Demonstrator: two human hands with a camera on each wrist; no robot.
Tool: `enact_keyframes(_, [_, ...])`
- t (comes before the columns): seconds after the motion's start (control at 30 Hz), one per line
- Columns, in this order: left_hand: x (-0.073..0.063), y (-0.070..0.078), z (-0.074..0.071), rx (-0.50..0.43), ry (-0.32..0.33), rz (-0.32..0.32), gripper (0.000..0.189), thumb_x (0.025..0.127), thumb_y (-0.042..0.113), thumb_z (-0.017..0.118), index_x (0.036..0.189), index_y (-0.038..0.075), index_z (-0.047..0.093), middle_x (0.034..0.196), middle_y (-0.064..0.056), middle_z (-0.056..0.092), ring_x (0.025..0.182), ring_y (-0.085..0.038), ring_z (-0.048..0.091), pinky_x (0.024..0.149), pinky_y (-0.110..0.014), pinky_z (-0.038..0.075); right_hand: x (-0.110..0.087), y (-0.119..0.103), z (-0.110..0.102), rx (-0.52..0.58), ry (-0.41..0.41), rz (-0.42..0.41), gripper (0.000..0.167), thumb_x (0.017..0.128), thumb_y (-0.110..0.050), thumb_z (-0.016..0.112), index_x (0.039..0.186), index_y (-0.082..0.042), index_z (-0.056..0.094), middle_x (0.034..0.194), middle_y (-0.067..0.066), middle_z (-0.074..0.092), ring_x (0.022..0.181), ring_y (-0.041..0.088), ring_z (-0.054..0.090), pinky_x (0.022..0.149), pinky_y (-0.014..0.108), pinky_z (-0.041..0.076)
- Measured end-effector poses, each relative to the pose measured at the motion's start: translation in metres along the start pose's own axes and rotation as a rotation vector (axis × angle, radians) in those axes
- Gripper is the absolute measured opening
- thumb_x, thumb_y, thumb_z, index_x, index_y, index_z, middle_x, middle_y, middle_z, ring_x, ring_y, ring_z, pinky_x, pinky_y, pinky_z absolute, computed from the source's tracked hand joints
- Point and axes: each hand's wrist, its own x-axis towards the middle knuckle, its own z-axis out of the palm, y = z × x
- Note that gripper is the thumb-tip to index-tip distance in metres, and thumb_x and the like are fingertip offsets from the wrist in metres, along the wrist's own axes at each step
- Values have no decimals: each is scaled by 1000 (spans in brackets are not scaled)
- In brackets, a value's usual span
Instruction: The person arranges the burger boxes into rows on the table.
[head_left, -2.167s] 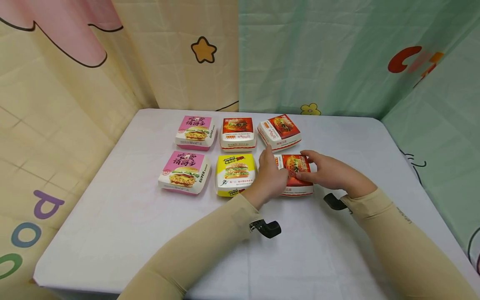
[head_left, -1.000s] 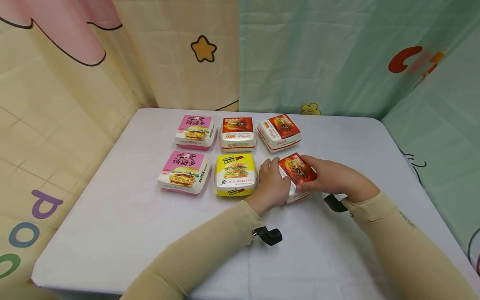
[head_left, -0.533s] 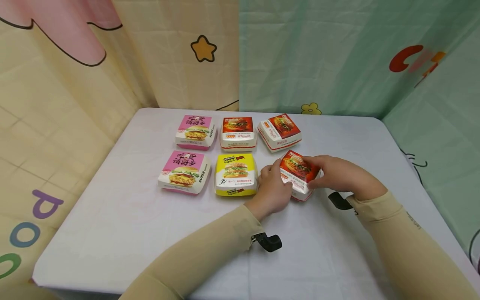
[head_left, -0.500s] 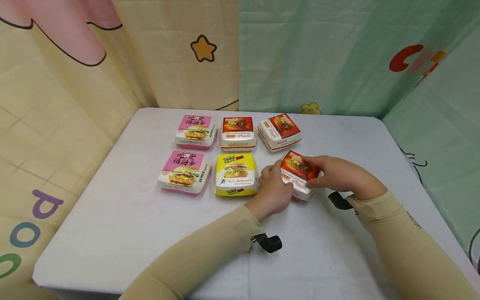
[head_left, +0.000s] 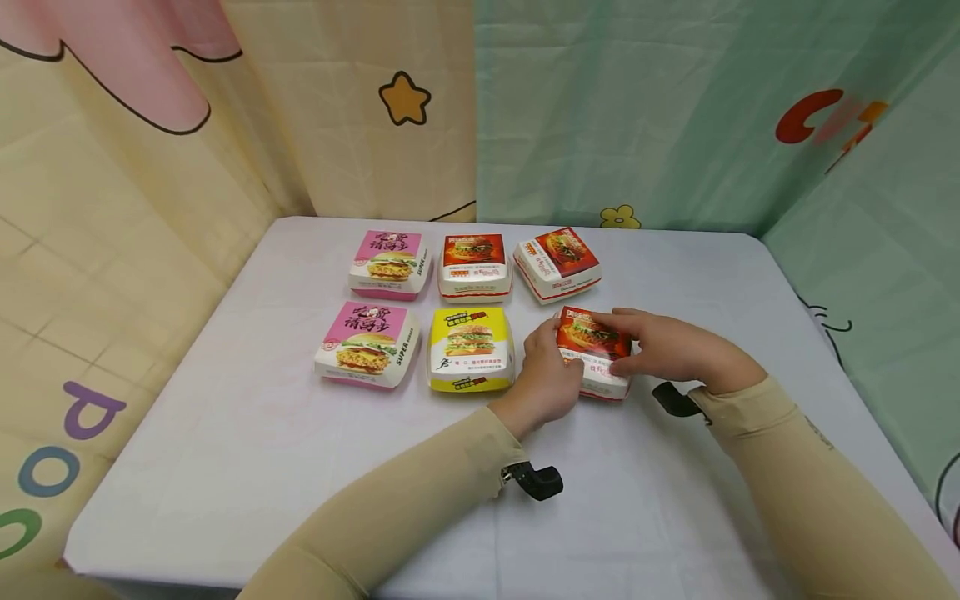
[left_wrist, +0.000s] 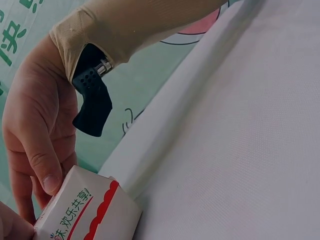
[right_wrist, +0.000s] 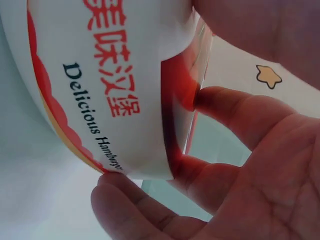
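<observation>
Both hands are on a red and white paper hamburger box (head_left: 588, 343) at the front right of the group. My left hand (head_left: 543, 375) grips its left side, the thumb near the front corner. From the right, my right hand (head_left: 663, 346) holds it, thumb at the front part and fingers towards the far side. In the right wrist view, fingertips (right_wrist: 200, 100) touch the wall of the box (right_wrist: 105, 90), which reads "Delicious Hamburger". The left wrist view shows the white side of the box (left_wrist: 95, 215) below the right hand (left_wrist: 35, 120); most of the left hand is out of frame there.
A yellow burger box (head_left: 471, 350) stands just left of my left hand, with a pink box (head_left: 367, 346) beyond it. Behind are another pink box (head_left: 388, 265), a red box (head_left: 475, 267) and an angled red box (head_left: 558, 262). All stand on a white-covered table (head_left: 225, 467).
The held box has turned counterclockwise between my hands: its burger picture was on the right and now lies at the back. Over the last half second it has come almost square with the yellow box.
</observation>
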Motion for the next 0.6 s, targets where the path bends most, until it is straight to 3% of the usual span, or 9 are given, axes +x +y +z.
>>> enact_keyframes(0.13, [1, -1, 0, 12, -9, 15, 74, 105, 21, 58, 168, 22, 18, 171, -9, 18, 150, -30, 34, 125, -51, 33, 1, 2, 0, 39, 4, -17, 83, 94, -28, 78, 165, -17, 36, 172, 28, 19, 147, 55, 38, 110, 68, 45])
enact_keyframes(0.37, [1, 0, 1, 13, -11, 14, 76, 105, 18, 56, 169, 22, 15, 172, -9, 16, 153, -29, 32, 126, -51, 32, 2, 3, 1, 57, 31, -19, 87, 92, -30, 81, 163, -9, 35, 150, 22, 51, 131, 40, 49, 107, 64, 49])
enact_keyframes(0.6, [-1, 1, 1, 17, -2, 15, 77, 104, 16, 56, 169, 21, 14, 173, -10, 15, 154, -30, 30, 127, -51, 30, 3, 4, 1, 61, 23, -13, 86, 93, -30, 80, 165, -13, 35, 155, 22, 49, 135, 41, 47, 109, 66, 47])
